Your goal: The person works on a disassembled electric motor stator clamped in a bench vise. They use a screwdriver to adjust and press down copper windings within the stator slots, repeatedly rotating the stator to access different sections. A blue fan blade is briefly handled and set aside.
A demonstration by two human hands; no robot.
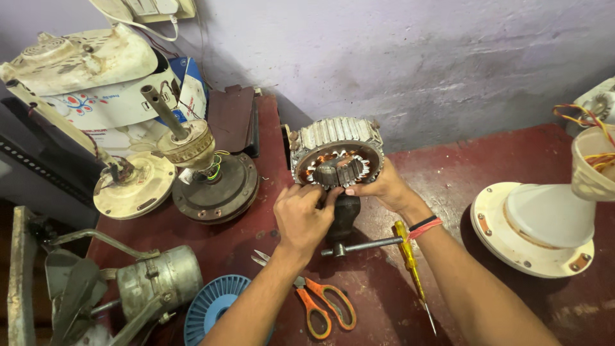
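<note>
Round grey metal motor stator point(336, 154) with copper windings inside its ring stands on edge at the middle of the dark red tabletop point(448, 173), seated on top of a small black bench vise point(344, 216), close to the pale wall. The open face of the stator points toward the camera.

Left hand point(301, 218) rests against the lower front edge of the stator, fingers point(318, 192) curled together and pressed onto the bottom of the inner ring. Right hand point(386, 188) grips the lower right rim of the stator, thumb lying across the front face, fingers clamped around the side. A black and red band sits on the right wrist.

The vise's steel handle bar point(364, 246) projects to the right below the hands. A yellow-handled screwdriver point(411, 269) lies just beside it, under the right forearm. Orange-handled scissors point(317, 301) lie near the left forearm. A blue ribbed plastic disc point(214, 307) sits at the lower left. A dark round motor housing with an upright shaft point(211, 186) stands left of the stator. A white conical fan base point(541, 227) stands well apart at right.
</note>
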